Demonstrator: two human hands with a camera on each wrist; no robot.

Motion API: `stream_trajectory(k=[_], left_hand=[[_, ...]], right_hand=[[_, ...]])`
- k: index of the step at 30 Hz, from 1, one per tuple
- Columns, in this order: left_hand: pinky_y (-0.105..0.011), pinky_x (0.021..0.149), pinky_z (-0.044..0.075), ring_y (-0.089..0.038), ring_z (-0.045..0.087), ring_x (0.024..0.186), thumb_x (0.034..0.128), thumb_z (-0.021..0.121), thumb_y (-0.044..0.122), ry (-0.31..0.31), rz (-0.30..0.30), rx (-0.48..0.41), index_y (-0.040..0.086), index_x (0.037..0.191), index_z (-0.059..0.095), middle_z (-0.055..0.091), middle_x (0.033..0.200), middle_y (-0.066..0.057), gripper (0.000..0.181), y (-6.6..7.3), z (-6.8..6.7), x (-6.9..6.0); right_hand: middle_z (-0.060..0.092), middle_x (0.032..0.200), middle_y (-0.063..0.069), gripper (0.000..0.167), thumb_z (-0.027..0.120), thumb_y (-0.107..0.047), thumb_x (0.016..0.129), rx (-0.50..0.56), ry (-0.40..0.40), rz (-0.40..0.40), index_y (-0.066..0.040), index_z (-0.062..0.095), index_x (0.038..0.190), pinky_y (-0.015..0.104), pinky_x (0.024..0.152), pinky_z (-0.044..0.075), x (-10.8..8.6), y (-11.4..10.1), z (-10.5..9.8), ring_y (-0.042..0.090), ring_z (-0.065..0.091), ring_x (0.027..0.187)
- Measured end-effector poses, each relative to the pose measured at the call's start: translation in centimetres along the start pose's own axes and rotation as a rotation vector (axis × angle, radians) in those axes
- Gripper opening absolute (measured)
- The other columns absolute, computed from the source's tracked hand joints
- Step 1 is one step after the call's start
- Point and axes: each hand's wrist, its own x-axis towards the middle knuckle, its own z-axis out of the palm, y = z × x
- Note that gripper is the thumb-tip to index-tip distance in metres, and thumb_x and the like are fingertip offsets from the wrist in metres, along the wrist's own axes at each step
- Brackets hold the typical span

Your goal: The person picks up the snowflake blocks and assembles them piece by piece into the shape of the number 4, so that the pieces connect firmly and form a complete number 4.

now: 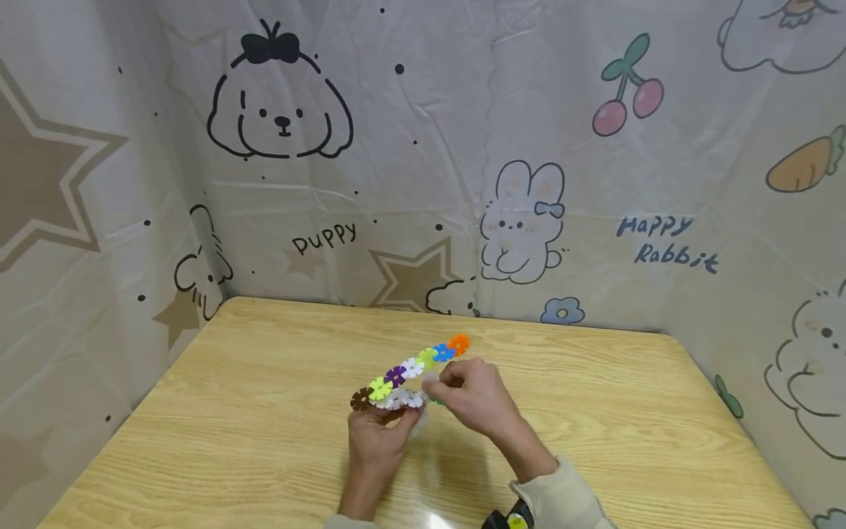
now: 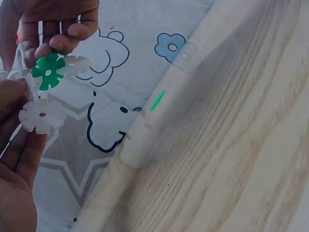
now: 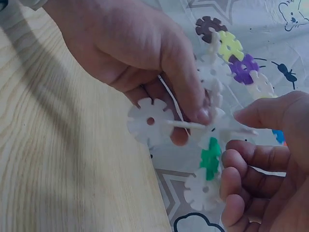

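Observation:
A chain of notched, flower-shaped plastic discs is held above the table. From a brown disc [image 1: 361,400] it climbs through yellow, purple, white and blue to an orange disc [image 1: 459,344]. My left hand [image 1: 378,444] grips the white discs at the chain's lower part between thumb and fingers. On the right, my right hand [image 1: 479,397] pinches a white disc [image 3: 236,131], seen edge-on between thumb and forefinger, against the cluster. A green disc [image 2: 48,72] joins the white ones below its fingers. One white disc [image 3: 150,121] sticks out beside the left fingers.
The wooden table [image 1: 231,411] lies beneath both hands. Behind it hangs a pale cloth [image 1: 410,176] printed with cartoon animals and stars. A black device with a yellow patch [image 1: 515,519] shows by the right sleeve at the bottom edge.

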Motion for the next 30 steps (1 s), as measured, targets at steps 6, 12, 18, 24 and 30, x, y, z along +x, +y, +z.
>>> stream_trajectory(k=[6,12,18,24,30], left_hand=[[-0.032,0.065,0.058,-0.015,0.069,0.069,0.0701,0.079,-0.017,0.013,-0.077,0.043,-0.008,0.086,0.072,0.072,0.079,-0.018,0.02,0.7,-0.3,0.2],[-0.03,0.068,0.058,-0.019,0.069,0.072,0.0741,0.083,-0.006,-0.016,-0.176,0.06,0.001,0.092,0.075,0.074,0.085,-0.009,0.021,-0.2,-0.7,0.1],[-0.029,0.067,0.058,-0.017,0.068,0.071,0.075,0.085,0.0,-0.012,-0.168,0.073,0.0,0.09,0.075,0.074,0.084,-0.008,0.018,-0.2,-1.2,0.2],[-0.027,0.066,0.057,-0.013,0.067,0.069,0.0743,0.085,-0.002,-0.007,-0.151,0.074,0.0,0.09,0.076,0.074,0.083,-0.008,0.018,0.0,-1.4,0.3],[-0.028,0.065,0.057,-0.013,0.067,0.069,0.0738,0.083,-0.006,-0.012,-0.11,0.071,-0.001,0.089,0.076,0.073,0.084,-0.014,0.018,-0.3,-1.6,0.3]], right_hand=[[0.063,0.068,-0.006,0.021,0.076,-0.033,0.088,0.013,-0.009,0.022,-0.015,0.073,0.078,0.033,0.056,0.047,-0.2,0.7,-0.9,0.015,0.056,0.062],[0.065,0.074,-0.007,0.019,0.074,-0.032,0.091,-0.011,0.001,0.032,-0.014,0.076,0.085,0.034,0.057,0.048,-0.4,1.6,-1.7,0.015,0.057,0.065],[0.066,0.078,-0.005,0.018,0.074,-0.029,0.091,-0.015,0.015,0.073,-0.012,0.076,0.093,0.033,0.06,0.051,-0.4,2.5,-2.3,0.014,0.059,0.068],[0.066,0.081,-0.002,0.022,0.074,-0.025,0.091,0.005,0.031,0.119,-0.005,0.075,0.099,0.032,0.06,0.05,-0.3,3.1,-2.4,0.014,0.059,0.07],[0.065,0.081,-0.002,0.017,0.074,-0.02,0.09,-0.029,0.042,0.133,-0.005,0.075,0.098,0.032,0.059,0.049,0.1,4.0,-2.1,0.015,0.057,0.071]])
